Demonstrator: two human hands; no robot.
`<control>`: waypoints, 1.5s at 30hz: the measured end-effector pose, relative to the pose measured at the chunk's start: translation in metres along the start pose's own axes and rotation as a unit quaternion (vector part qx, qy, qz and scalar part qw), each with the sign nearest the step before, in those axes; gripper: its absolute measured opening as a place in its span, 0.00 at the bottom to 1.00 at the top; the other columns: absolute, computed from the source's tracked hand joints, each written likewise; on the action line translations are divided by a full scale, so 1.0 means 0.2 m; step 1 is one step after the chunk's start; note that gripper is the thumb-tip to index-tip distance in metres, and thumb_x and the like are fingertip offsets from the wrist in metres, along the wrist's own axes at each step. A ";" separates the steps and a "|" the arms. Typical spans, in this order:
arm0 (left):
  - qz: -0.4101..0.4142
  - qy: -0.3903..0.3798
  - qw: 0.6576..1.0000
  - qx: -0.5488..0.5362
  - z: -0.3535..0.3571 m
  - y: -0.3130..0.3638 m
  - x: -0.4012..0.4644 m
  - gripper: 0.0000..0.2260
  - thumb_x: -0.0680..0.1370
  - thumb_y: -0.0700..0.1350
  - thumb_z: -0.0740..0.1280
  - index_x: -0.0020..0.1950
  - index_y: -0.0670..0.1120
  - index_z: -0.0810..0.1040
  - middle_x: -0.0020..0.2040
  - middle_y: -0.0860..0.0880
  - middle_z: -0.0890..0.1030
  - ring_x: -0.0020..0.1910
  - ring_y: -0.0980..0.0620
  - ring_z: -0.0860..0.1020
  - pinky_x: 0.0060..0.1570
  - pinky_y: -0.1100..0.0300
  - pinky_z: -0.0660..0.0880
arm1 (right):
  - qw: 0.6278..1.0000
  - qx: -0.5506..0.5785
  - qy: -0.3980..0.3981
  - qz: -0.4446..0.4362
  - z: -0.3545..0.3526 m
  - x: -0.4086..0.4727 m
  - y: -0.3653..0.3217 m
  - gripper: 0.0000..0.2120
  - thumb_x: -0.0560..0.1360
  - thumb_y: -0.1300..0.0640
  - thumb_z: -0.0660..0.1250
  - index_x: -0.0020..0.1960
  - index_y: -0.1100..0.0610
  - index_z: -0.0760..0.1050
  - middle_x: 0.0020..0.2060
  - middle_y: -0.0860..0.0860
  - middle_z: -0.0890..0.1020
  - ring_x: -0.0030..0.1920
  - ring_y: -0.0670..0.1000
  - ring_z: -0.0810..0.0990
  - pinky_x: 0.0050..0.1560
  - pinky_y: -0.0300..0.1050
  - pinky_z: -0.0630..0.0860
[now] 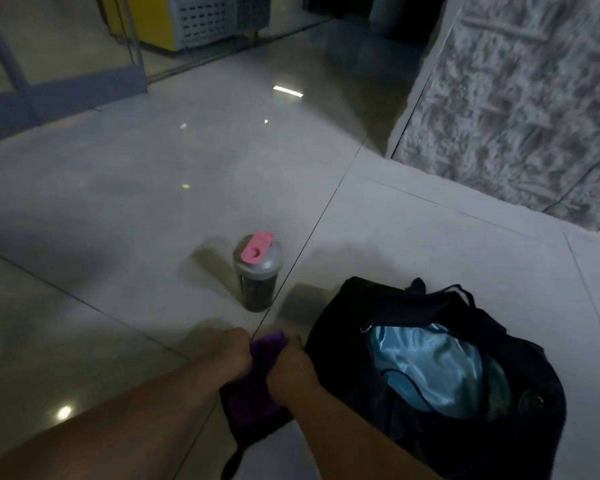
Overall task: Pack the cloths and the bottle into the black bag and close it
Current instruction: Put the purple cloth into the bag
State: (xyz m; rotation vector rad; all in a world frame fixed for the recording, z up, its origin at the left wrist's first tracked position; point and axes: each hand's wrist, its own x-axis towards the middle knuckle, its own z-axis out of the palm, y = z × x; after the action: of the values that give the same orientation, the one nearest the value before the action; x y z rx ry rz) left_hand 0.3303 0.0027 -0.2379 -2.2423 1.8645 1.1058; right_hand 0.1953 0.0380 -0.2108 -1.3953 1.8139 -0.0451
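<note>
A purple cloth (pixel 257 382) hangs between my hands just left of the black bag (pixel 395 306). My left hand (pixel 234 351) grips its left edge and my right hand (pixel 291 365) grips its right edge, both shut on it. The bag lies open on the floor at the lower right, and a shiny light-blue cloth (pixel 426 368) shows inside it. The bottle (pixel 257 271), dark with a grey lid and a pink flip cap, stands upright on the tiles beyond my hands, apart from the bag.
The glossy tiled floor (pixel 136 209) stretches to the left and ahead. A rough grey textured wall (pixel 520 98) rises at the right behind the bag. A glass partition with a blue frame (pixel 66 88) and a white perforated basket (pixel 201 19) stand far back.
</note>
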 end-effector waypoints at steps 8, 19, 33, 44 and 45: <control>0.054 -0.170 0.980 -0.085 -0.23 -0.04 -0.06 0.11 0.62 0.37 0.73 0.40 0.49 0.77 0.40 0.50 0.81 0.42 0.47 0.80 0.36 0.62 0.71 | 0.991 0.132 0.004 -0.017 0.01 0.02 0.01 0.34 0.70 0.62 0.67 0.74 0.66 0.67 0.62 0.60 0.81 0.59 0.57 0.81 0.62 0.46 0.76; 0.063 -0.316 0.860 -0.396 -0.60 0.21 -0.22 0.24 0.65 0.28 0.71 0.61 0.39 0.81 0.59 0.30 0.81 0.55 0.34 0.81 0.61 0.40 0.77 | 0.922 0.365 0.015 -0.130 -0.38 -0.32 -0.05 0.08 0.75 0.63 0.74 0.54 0.61 0.85 0.45 0.54 0.89 0.44 0.49 0.86 0.47 0.43 0.83; 0.184 -0.071 0.889 -0.413 0.04 1.16 -0.50 0.25 0.68 0.37 0.75 0.61 0.57 0.78 0.52 0.47 0.85 0.49 0.45 0.84 0.53 0.47 0.82 | 0.875 0.440 0.195 0.053 -0.98 -0.50 0.76 0.06 0.77 0.60 0.73 0.50 0.62 0.84 0.43 0.59 0.88 0.49 0.61 0.86 0.54 0.58 0.83; 0.219 -0.029 0.973 -0.067 0.43 1.37 -0.35 0.29 0.76 0.33 0.64 0.77 0.48 0.70 0.75 0.44 0.71 0.74 0.46 0.69 0.73 0.61 0.63 | 0.925 0.284 0.176 0.182 -1.05 -0.37 0.91 0.10 0.73 0.64 0.63 0.51 0.64 0.81 0.38 0.55 0.82 0.39 0.54 0.81 0.44 0.49 0.80; 0.221 -0.030 0.974 -0.050 0.43 1.38 -0.33 0.32 0.76 0.33 0.63 0.79 0.49 0.66 0.76 0.44 0.68 0.75 0.45 0.67 0.74 0.60 0.62 | 0.940 0.228 0.177 0.184 -1.06 -0.37 0.91 0.09 0.75 0.64 0.63 0.52 0.63 0.79 0.37 0.53 0.80 0.40 0.53 0.80 0.44 0.48 0.77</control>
State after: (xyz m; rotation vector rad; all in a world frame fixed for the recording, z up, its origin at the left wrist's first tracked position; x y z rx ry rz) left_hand 0.0465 0.0177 -0.1564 -1.8547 2.4032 1.3264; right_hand -0.0745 0.0764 -0.1166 -0.7400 2.1575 -0.5168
